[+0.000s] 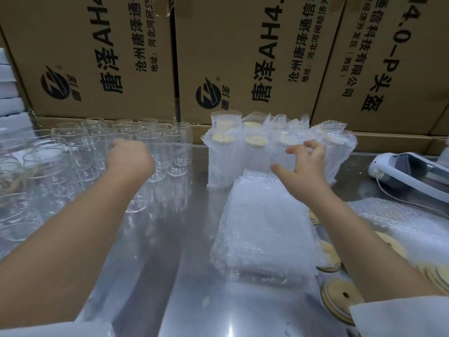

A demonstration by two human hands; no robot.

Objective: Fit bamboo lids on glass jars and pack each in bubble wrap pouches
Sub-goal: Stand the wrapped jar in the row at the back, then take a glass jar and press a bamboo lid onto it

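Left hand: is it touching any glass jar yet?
Cannot tell. In the head view the left hand overlaps the glass jars, but its fingers are hidden behind the knuckles, so neither contact nor gap shows.

Packing things on the counter
Empty glass jars [136, 147] stand upright at the back left. Wrapped jars [255, 152] with lids stand at the back middle. Flat pouches [262, 227] lie stacked in front of them. Round bamboo lids [340, 297] lie to the right.

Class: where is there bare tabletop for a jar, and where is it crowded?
Free: the steel strip between empty jars and pouch stack, down to the near edge. Crowded: among empty jars, wrapped jars behind, lids at right.
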